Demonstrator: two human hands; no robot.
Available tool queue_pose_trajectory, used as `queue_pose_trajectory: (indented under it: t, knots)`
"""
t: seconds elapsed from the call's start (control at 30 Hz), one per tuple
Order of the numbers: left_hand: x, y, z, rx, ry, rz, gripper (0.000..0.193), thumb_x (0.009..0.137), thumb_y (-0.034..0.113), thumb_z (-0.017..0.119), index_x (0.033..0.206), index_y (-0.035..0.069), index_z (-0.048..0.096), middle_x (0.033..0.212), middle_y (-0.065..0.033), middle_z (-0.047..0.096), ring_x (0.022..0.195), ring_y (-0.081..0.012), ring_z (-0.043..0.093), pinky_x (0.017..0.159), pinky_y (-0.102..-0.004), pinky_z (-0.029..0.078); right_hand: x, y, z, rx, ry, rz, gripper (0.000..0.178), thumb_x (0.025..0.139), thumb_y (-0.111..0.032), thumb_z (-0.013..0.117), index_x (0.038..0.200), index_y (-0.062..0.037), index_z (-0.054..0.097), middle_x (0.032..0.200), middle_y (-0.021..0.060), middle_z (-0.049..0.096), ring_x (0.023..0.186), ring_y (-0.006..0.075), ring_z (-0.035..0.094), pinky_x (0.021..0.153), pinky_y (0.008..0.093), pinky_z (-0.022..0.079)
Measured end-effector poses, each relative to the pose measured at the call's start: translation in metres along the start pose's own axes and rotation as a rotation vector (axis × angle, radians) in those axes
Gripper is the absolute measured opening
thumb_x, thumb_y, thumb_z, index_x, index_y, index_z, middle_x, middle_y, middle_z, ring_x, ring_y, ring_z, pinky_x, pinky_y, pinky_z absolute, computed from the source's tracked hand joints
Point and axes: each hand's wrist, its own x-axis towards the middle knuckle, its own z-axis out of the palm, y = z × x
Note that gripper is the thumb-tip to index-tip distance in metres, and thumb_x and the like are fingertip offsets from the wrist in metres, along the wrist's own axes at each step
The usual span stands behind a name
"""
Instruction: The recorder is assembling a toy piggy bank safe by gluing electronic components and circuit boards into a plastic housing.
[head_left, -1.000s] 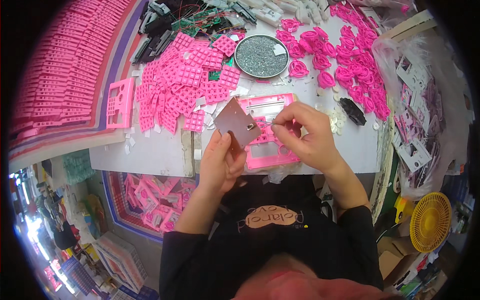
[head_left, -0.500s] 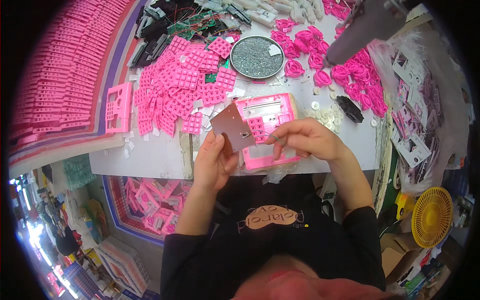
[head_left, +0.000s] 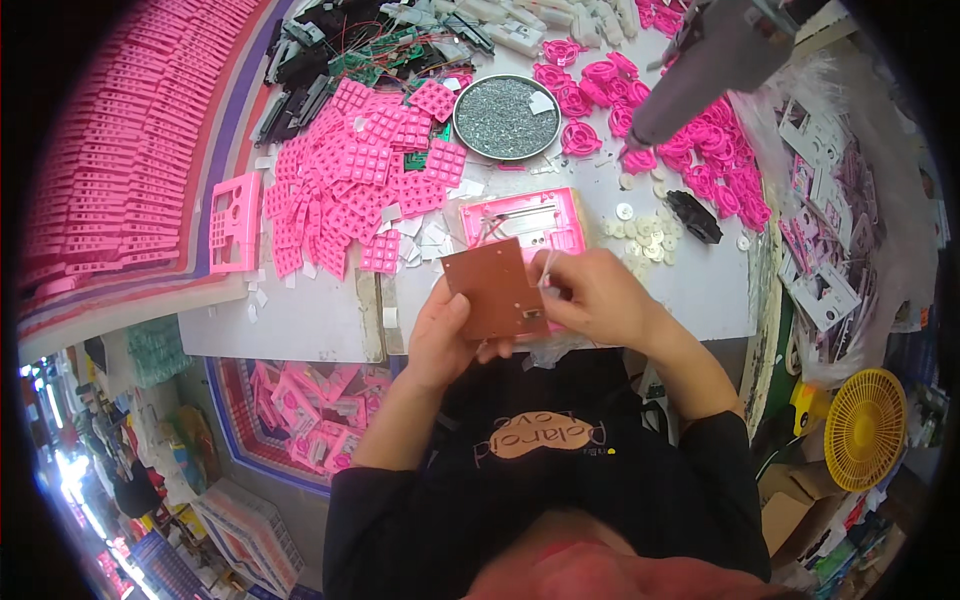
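Note:
A flat brown circuit board (head_left: 490, 290) with small holes and a small metal part near its lower right corner is tilted up in front of me. My left hand (head_left: 437, 335) grips it by its left and lower edge, thumb on its face. At the board's right edge, my right hand (head_left: 605, 300) is closed in a pinch on a thin pale wire (head_left: 547, 266); the fingertips are partly hidden. Behind the board lies an open pink plastic housing (head_left: 572, 222) with a silvery strip inside. The board and hands cover its lower part.
Pink keypads (head_left: 345, 165) are heaped left of a round metal dish (head_left: 507, 150) of small screws. A grey powered tool (head_left: 700, 85) hangs at upper right, over magenta parts (head_left: 735, 165). White discs (head_left: 650, 235) and a black part (head_left: 695, 217) lie to the right.
The circuit board has shifted right and down and turned more squarely toward me, covering more of the pink housing. My right hand has moved slightly down and left to its edge.

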Motion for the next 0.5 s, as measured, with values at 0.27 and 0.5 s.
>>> queue_pose_trajectory:
  t: [0.27, 0.5]
  knots:
    - [0.008, 0.005, 0.004, -0.073, -0.007, 0.062, 0.047, 0.106, 0.04, 0.039, 0.139, 0.007, 0.036, 0.102, -0.022, 0.064, 0.049, -0.0226, 0.058, 0.037, -0.0276, 0.043, 0.003, 0.001, -0.001, 0.079, -0.395, 0.107, 0.034, 0.082, -0.029, 0.072, 0.104, -0.0041, 0.067, 0.061, 0.0118, 0.061, 0.057, 0.0231, 0.063, 0.057, 0.035, 0.047]
    - [0.012, -0.006, -0.008, -0.194, 0.115, 0.062, 0.042, 0.108, 0.04, 0.032, 0.133, 0.008, 0.045, 0.105, -0.0202, 0.066, 0.05, -0.0168, 0.053, 0.038, -0.0237, 0.038, -0.013, -0.012, -0.002, -0.082, 0.191, -0.243, 0.05, 0.075, -0.033, 0.081, 0.112, -0.0046, 0.065, 0.093, 0.0102, 0.065, 0.086, 0.0259, 0.062, 0.074, 0.0351, 0.051]
